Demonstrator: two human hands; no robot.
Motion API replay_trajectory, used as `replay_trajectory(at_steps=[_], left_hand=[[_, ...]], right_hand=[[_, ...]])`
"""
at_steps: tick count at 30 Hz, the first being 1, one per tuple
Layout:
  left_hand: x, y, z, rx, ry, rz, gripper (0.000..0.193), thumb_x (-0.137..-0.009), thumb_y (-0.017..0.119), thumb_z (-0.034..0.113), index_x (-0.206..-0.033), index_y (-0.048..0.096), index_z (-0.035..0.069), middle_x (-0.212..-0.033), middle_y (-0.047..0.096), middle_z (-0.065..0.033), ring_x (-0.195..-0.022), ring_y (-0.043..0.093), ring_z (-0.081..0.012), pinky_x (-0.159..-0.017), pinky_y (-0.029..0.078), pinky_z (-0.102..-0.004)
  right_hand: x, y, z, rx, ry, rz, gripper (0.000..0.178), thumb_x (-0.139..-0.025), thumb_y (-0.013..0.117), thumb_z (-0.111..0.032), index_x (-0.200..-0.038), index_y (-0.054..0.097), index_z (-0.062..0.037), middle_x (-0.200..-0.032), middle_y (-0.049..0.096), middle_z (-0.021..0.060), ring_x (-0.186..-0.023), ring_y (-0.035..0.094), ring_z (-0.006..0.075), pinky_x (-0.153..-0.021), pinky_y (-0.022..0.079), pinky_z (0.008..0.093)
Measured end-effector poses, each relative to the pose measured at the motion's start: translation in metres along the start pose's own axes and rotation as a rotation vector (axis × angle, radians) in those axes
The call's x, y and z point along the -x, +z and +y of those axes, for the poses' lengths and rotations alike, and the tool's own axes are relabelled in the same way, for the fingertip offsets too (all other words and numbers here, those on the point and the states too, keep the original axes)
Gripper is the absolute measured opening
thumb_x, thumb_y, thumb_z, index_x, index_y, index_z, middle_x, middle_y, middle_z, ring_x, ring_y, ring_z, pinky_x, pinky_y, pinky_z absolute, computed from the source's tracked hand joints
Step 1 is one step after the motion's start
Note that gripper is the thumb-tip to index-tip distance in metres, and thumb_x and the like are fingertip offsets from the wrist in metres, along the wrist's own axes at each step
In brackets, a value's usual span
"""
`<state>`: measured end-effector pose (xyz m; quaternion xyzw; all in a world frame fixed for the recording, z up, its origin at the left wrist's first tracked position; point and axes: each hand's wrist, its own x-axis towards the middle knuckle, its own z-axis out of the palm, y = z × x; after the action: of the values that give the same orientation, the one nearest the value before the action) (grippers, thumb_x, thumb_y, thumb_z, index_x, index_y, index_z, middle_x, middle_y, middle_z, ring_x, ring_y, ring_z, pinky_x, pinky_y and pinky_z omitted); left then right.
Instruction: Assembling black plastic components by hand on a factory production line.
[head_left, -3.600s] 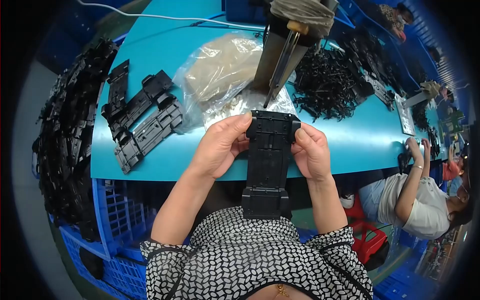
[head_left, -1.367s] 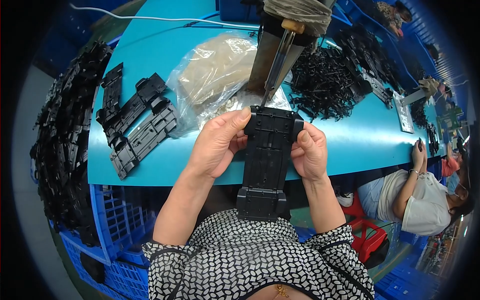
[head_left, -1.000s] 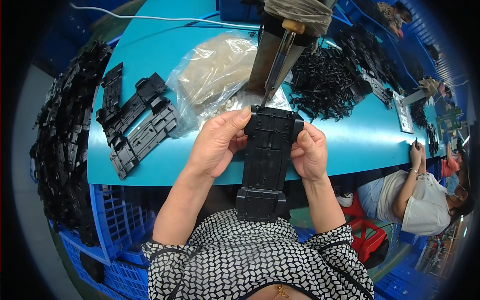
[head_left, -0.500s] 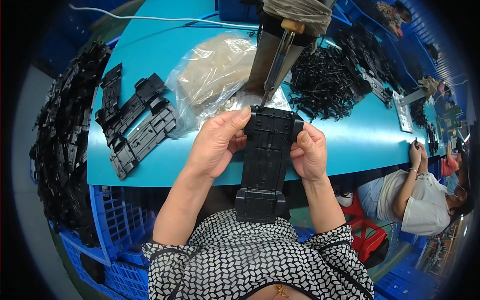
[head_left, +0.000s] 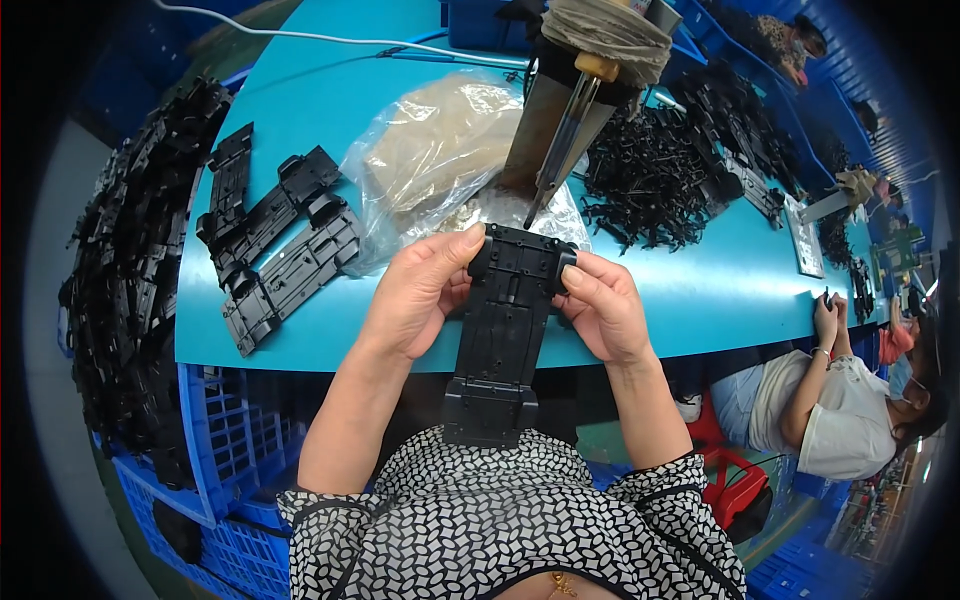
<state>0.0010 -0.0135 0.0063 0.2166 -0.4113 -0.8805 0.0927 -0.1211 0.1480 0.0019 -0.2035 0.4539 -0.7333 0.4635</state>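
Note:
I hold a black plastic toy car chassis (head_left: pixel 503 325) in front of me, its long side running toward my body. My left hand (head_left: pixel 425 290) is closed on its far left corner, thumb on top. My right hand (head_left: pixel 606 300) pinches the far right wheel arch between thumb and fingers. Just beyond the far edge, the thin metal bit of an upright screwdriving tool (head_left: pixel 562 135) points down. Whether the bit touches the plastic I cannot tell. Several similar chassis (head_left: pixel 292 265) lie on the teal table to the left.
A clear bag (head_left: pixel 440 145) lies behind the tool on the teal table (head_left: pixel 680 315). Small black parts (head_left: pixel 645 180) are heaped at right. Stacked chassis (head_left: pixel 135 270) rise at far left above a blue crate (head_left: pixel 215 430). A co-worker (head_left: pixel 840 400) sits at right.
Both hands have shifted the chassis slightly left and tilted it a little. The bit was by its far left corner and is now nearer the middle of the far edge.

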Motion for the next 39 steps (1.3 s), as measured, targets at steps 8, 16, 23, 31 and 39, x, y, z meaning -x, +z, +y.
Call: replay_trajectory(at_steps=[8, 16, 23, 31, 39], left_hand=[[0.002, -0.007, 0.002, 0.03, 0.016, 0.005, 0.028, -0.084, 0.057, 0.031, -0.09, 0.06, 0.004, -0.077, 0.06, 0.0019, -0.061, 0.052, -0.0028, -0.055, 0.041, -0.0154], [0.004, -0.016, 0.011, 0.056, 0.057, 0.006, 0.027, -0.085, 0.057, 0.03, -0.091, 0.059, 0.003, -0.077, 0.061, 0.0007, -0.063, 0.054, -0.0038, -0.055, 0.043, -0.0164], [0.007, -0.013, 0.018, 0.044, 0.084, -0.008, 0.029, -0.085, 0.056, 0.029, -0.093, 0.058, 0.001, -0.078, 0.061, -0.0006, -0.063, 0.055, -0.0037, -0.056, 0.044, -0.0161], [0.005, -0.011, 0.02, -0.003, 0.102, -0.004, 0.026, -0.085, 0.057, 0.027, -0.091, 0.059, 0.002, -0.076, 0.06, 0.0008, -0.062, 0.053, -0.0026, -0.054, 0.042, -0.0154], [0.004, -0.007, 0.021, -0.004, 0.11, 0.037, 0.025, -0.085, 0.057, 0.026, -0.09, 0.059, 0.003, -0.075, 0.059, 0.0016, -0.059, 0.051, -0.0019, -0.051, 0.039, -0.0145]], right_hand=[[-0.005, 0.002, -0.006, 0.009, 0.028, -0.098, 0.031, -0.084, 0.054, -0.012, -0.109, 0.053, 0.0071, -0.099, 0.06, 0.0105, -0.085, 0.057, 0.014, -0.075, 0.046, 0.027], [-0.017, 0.008, -0.002, 0.023, 0.034, -0.167, 0.033, -0.085, 0.054, -0.011, -0.111, 0.052, 0.0083, -0.097, 0.06, 0.0114, -0.085, 0.057, 0.0149, -0.075, 0.046, 0.028], [-0.023, 0.005, 0.001, -0.006, 0.009, -0.227, 0.034, -0.084, 0.055, -0.011, -0.111, 0.051, 0.0086, -0.097, 0.06, 0.0117, -0.086, 0.057, 0.0151, -0.075, 0.046, 0.0283], [-0.021, 0.004, -0.002, 0.002, -0.021, -0.24, 0.034, -0.082, 0.057, -0.011, -0.109, 0.052, 0.0089, -0.096, 0.061, 0.0118, -0.085, 0.057, 0.0151, -0.075, 0.047, 0.0277], [-0.022, 0.005, 0.0, -0.005, -0.039, -0.203, 0.032, -0.082, 0.058, -0.011, -0.107, 0.054, 0.0087, -0.094, 0.061, 0.0109, -0.083, 0.057, 0.0141, -0.074, 0.046, 0.0261]])
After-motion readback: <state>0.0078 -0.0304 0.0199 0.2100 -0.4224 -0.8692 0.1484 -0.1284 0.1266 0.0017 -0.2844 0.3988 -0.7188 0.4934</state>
